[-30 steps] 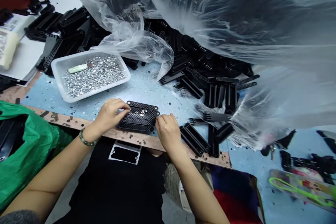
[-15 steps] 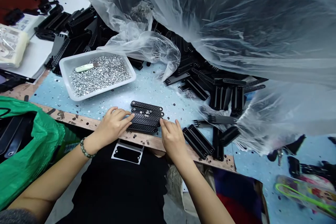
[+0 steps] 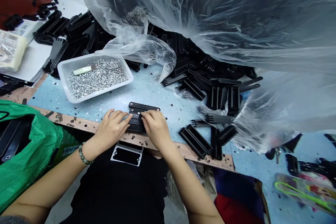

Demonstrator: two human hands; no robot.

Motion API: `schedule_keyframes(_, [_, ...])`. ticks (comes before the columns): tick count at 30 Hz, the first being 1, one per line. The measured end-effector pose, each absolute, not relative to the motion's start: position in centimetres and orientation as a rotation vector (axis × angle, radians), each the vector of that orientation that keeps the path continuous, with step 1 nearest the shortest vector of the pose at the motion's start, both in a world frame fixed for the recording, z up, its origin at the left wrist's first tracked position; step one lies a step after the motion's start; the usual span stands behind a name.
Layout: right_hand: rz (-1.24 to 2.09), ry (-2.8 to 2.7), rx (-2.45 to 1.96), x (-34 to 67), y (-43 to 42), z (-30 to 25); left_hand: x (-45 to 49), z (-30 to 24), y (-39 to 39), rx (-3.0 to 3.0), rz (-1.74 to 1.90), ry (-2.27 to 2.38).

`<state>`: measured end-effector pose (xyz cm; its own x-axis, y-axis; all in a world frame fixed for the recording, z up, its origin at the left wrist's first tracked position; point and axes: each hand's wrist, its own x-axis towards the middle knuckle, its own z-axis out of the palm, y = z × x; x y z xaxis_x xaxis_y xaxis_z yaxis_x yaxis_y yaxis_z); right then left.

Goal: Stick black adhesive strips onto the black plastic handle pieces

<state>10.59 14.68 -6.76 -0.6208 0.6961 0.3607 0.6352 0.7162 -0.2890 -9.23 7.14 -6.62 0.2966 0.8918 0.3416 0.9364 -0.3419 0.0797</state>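
The left grip (image 3: 111,128) is held open, its fingers laid nearly straight with the tips against the left ends of a small group of black perforated strips (image 3: 144,106). The right grip (image 3: 156,128) is curved over the same strips, covering their middle and right part; whether anything is pinched beneath its fingers cannot be told. The strips are laid side by side between the two grips, near the front edge of the counter (image 3: 173,119). A few silver washers (image 3: 138,113) can be seen on them just beside the right grip's fingers, though much of the group is hidden by the hands.

As far as can be judged, only this small group is being worked on, and much is left: many more black strips (image 3: 217,98) are heaped across the counter, and a white tray (image 3: 105,90) behind the left grip is filled with a heap of washers (image 3: 98,77), with a pale bar (image 3: 82,71) lying on top. Clear plastic sheeting (image 3: 236,17) is draped over the far heaps. A green bag (image 3: 28,136) holding black parts is placed beside the counter on the left.
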Motion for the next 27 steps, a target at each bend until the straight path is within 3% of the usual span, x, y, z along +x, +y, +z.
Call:
schedule_keyframes(4, [0.108, -2.521, -1.115, 8.8, 15.3, -7.6, -9.3, -6.5, 7.3, -2.42, -0.51, -1.71])
schedule_keyframes(11, [0.569, -2.184, -1.035, 10.8, 14.8, -6.2, -9.6, -6.1, 7.8, -2.477, -0.662, -1.799])
schedule_keyframes(15, [0.624, -1.983, -1.188, 13.9, 13.7, -6.2, -8.5, -6.4, 9.7, -2.459, -0.767, -1.771])
schedule_keyframes(22, [0.251, -2.245, -1.16, 15.9, 12.5, -8.6, -7.2, -7.4, 12.4, -2.448, -0.702, -1.621])
schedule_keyframes(27, [0.004, -2.435, -1.096, 16.2, 11.9, -8.6, -9.1, -6.7, 10.4, -2.498, -0.918, -1.806])
